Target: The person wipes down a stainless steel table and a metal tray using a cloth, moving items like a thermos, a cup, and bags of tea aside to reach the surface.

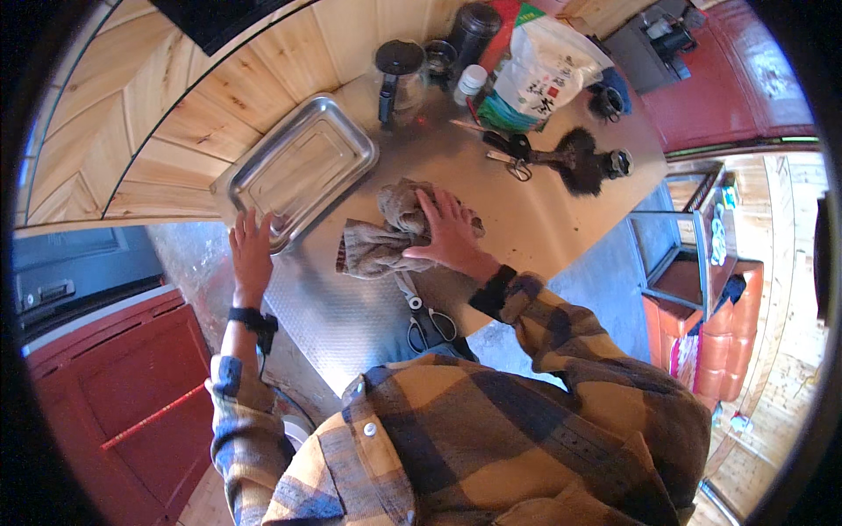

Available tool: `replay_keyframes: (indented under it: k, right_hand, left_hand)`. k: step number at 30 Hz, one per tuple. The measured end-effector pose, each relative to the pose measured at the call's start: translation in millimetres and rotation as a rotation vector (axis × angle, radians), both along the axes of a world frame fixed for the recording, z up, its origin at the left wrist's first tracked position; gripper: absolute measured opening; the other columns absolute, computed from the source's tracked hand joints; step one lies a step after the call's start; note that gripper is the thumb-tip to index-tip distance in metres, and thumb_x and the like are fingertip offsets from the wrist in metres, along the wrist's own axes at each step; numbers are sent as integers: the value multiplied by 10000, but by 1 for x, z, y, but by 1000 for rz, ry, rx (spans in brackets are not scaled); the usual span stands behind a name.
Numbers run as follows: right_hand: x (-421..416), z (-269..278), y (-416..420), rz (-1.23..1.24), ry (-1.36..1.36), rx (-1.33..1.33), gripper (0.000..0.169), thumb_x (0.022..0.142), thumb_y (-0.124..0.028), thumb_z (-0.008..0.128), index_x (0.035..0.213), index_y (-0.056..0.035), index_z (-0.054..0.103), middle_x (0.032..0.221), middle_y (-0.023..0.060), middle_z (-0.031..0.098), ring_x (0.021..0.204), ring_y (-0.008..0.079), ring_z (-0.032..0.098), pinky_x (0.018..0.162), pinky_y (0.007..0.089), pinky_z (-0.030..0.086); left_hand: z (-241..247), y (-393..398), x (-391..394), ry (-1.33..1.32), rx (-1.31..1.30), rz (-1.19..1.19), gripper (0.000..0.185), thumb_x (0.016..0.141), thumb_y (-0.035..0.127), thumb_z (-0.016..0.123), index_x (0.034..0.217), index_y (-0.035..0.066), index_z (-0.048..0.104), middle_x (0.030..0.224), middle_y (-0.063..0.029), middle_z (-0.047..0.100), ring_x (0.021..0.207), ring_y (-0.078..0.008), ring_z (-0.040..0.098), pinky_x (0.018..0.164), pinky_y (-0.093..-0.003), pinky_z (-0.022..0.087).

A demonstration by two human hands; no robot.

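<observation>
A crumpled grey-brown cloth point(375, 253) lies on the metal-topped table point(526, 256). My right hand point(454, 230) is over it, its spread fingers and thumb bearing on the bunched fabric. At the near left corner of a shallow rectangular stainless-steel tray point(309, 164) is my left hand point(248, 253), fingers apart and nothing held; whether it touches the rim I cannot tell. Scissors point(421, 315) rest near the table's front edge, handles towards me, with their blade tips hidden by the cloth.
Along the back stand a glass pot point(399, 75), a white bottle point(471, 84), a black canister point(475, 29) and a tea bag package point(546, 72). A black brush point(579, 161) and small scissors point(516, 167) lie right. Wooden panelling point(204, 128) borders the far left.
</observation>
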State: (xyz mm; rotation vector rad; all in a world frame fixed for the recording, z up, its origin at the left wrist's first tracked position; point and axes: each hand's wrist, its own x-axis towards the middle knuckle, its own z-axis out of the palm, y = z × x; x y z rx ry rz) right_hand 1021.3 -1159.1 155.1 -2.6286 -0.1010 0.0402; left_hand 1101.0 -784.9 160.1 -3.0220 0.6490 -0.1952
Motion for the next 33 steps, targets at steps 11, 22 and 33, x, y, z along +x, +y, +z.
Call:
replay_keyframes:
  k: [11,22,33]
  right_hand:
    - [23,-19,-106,-129,-159,218,646,729,-220,699,1310,-85,450,1261,157,462,1197,328,412,970,476,376]
    - [60,7,-267,-140,-170,-710,253,800,-174,631,1023,-56,607,915,144,647,855,331,625,731,459,466]
    - [64,57,-122,160,-305,-71,522,748,-254,683,1206,-43,550,1155,186,566,1085,342,547,899,440,463]
  left_hand:
    - [21,-154,-144,407,-357,-600,360,778,103,567,1136,110,599,1251,-128,525,1162,-323,491,975,-419,419]
    - [16,-134,-172,620,-471,-390,353,795,16,502,1123,95,603,1102,-119,618,1034,-315,580,885,-407,475]
    - [17,-144,-175,773,-570,-199,380,786,109,571,1165,102,575,1109,-149,602,1013,-353,579,865,-429,493]
